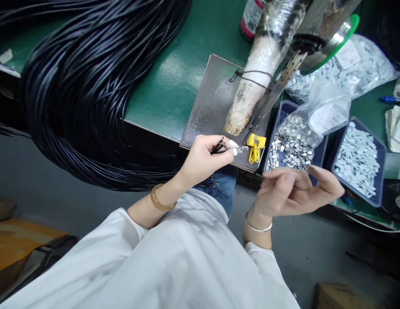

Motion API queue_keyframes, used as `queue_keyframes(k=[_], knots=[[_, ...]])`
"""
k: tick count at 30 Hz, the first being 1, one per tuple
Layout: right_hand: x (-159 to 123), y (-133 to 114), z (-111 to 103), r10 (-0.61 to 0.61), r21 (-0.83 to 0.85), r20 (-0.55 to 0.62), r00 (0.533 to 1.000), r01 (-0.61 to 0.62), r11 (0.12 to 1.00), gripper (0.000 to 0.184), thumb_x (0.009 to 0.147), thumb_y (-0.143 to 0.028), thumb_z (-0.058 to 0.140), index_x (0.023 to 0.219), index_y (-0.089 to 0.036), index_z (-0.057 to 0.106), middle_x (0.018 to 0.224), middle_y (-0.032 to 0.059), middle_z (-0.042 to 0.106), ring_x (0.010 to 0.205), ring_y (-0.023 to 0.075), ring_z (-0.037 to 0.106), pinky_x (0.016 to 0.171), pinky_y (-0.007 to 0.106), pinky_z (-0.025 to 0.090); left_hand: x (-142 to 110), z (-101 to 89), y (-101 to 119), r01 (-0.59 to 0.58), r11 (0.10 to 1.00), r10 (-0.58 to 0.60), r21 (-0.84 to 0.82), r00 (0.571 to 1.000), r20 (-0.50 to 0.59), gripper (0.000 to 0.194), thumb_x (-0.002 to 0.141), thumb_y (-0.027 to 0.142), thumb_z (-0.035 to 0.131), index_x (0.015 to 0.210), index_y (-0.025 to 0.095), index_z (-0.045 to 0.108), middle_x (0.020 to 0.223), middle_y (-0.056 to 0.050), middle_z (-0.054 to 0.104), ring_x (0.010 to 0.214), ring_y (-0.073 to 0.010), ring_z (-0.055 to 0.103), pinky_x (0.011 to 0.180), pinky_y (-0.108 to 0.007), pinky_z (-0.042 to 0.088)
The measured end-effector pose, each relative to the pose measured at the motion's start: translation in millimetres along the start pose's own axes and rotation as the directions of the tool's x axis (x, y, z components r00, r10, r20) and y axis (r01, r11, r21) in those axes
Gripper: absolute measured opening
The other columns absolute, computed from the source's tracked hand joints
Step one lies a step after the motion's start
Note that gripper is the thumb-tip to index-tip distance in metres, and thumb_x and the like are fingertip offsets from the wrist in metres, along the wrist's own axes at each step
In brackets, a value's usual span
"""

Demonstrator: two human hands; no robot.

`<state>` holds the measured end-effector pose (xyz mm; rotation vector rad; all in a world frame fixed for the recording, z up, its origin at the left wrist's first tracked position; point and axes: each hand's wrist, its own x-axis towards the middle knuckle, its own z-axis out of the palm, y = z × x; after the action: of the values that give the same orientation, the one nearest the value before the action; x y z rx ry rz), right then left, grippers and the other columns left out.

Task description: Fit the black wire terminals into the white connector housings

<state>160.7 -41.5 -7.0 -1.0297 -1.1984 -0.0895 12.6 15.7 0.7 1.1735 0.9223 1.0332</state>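
My left hand [208, 156] pinches the end of a black cable [218, 148] between thumb and fingers. Thin coloured wires stick out of it, with a small metal connector [245, 149] at their tips. White wrapping covers one fingertip. Just right of the connector, a yellow clip-like tool [256, 148] lies on the dark metal plate [208, 103]. My right hand [293, 191] hovers in front of a blue tray [321, 151] of small metal connector shells [291, 150]. Its fingers are bent and apart, and nothing shows in them.
A large bundle of black cables [99, 64] hangs over the green table [167, 81] at left. A plastic-wrapped pole [256, 73] and a metal soldering stand [279, 88] slant above the plate. Another blue tray [382, 171] holds pale flat pieces; plastic bags [364, 64] lie behind.
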Motion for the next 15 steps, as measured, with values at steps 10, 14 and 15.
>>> queue_keyframes(k=[10, 14, 15], knots=[[-5.8, 3.4, 9.3, 0.088, -0.19, 0.357, 0.93, -0.02, 0.982, 0.017, 0.085, -0.009, 0.068, 0.095, -0.022, 0.065, 0.103, 0.0029, 0.075, 0.094, 0.0166, 0.074, 0.081, 0.035, 0.064, 0.1, 1.8, 1.4, -0.017, 1.0, 0.017, 0.022, 1.0, -0.018, 0.014, 0.075, 0.019, 0.069, 0.063, 0.014, 0.065, 0.058, 0.002, 0.05, 0.056, -0.0073, 0.04, 0.053, -0.021, 0.033], [-2.4, 2.8, 11.4, 0.074, -0.222, 0.359, 0.931, 0.008, 0.975, 0.016, 0.085, -0.01, 0.069, 0.094, -0.023, 0.065, 0.102, 0.0019, 0.075, 0.093, 0.0171, 0.074, 0.082, 0.036, 0.064, -0.4, 1.5, 3.3, -0.036, 0.998, 0.038, 0.058, 0.999, -0.038, 0.011, 0.074, 0.019, 0.071, 0.065, 0.014, 0.066, 0.056, 0.003, 0.045, 0.053, -0.0065, 0.035, 0.05, -0.021, 0.029], [-1.8, 2.2, 11.5, 0.071, -0.228, 0.36, 0.93, 0.015, 0.974, 0.016, 0.085, -0.01, 0.069, 0.094, -0.023, 0.066, 0.102, 0.0017, 0.075, 0.092, 0.0171, 0.074, 0.082, 0.037, 0.064, -0.4, 1.3, 3.8, -0.043, 0.997, 0.045, 0.061, 0.998, -0.037, 0.01, 0.074, 0.018, 0.071, 0.066, 0.014, 0.067, 0.056, 0.003, 0.044, 0.053, -0.0063, 0.034, 0.049, -0.021, 0.028]])
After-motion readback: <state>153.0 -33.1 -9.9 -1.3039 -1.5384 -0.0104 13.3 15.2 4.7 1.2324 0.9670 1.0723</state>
